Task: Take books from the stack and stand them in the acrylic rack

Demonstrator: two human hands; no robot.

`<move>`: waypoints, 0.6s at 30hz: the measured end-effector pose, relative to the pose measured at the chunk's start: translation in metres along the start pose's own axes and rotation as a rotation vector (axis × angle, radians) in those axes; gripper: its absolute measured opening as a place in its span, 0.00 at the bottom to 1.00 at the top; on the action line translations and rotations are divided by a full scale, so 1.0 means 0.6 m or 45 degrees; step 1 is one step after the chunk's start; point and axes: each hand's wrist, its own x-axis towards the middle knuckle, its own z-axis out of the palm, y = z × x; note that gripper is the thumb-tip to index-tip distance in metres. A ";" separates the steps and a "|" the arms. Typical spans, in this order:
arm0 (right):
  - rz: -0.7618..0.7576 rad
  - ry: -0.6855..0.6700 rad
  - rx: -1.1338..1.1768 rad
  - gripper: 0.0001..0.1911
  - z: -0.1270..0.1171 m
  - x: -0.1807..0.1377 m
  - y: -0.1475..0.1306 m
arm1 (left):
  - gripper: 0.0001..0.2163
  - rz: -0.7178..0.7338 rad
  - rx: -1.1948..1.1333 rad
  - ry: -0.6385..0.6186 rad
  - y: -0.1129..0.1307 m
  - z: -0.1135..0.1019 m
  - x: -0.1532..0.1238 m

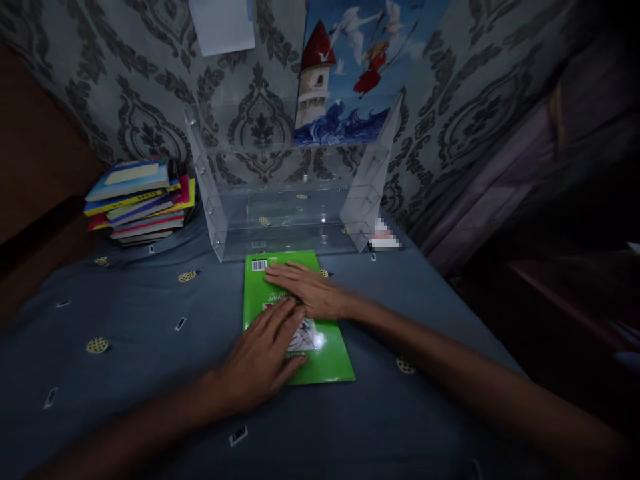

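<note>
Book [330, 357] — one, under two hands [260, 353] [313, 292]

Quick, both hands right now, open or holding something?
Left hand: open, palm down on the green book, gripping nothing.
Right hand: open, palm down on the same book, gripping nothing.

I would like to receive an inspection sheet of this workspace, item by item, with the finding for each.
Surface: blue-grey cloth with yellow pineapple prints, slightly wrinkled.
Job's things: glossy green paperback book, lying flat; transparent plastic tiered stand, upright beyond it.
Clutter: uneven stack of multicoloured books at left; blurred white item beside the stand's right end.
Grip: left hand and right hand, both palm-down on the book, fingers extended.
Cables: nothing seen.
Surroundings: grey damask-patterned wall, blue tower poster, white paper sheet.
</note>
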 end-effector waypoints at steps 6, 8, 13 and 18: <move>0.151 0.076 -0.130 0.39 0.004 0.001 0.019 | 0.27 0.003 -0.036 0.010 0.001 -0.004 0.003; 0.221 0.103 -0.167 0.39 0.006 -0.005 0.016 | 0.27 -0.030 -0.043 -0.001 -0.001 -0.005 0.004; 0.415 0.203 -0.194 0.34 0.021 -0.019 0.007 | 0.29 -0.106 -0.030 -0.018 -0.021 -0.001 0.017; 0.569 0.326 -0.153 0.35 0.038 -0.035 0.003 | 0.30 -0.190 0.030 0.015 -0.077 0.007 0.050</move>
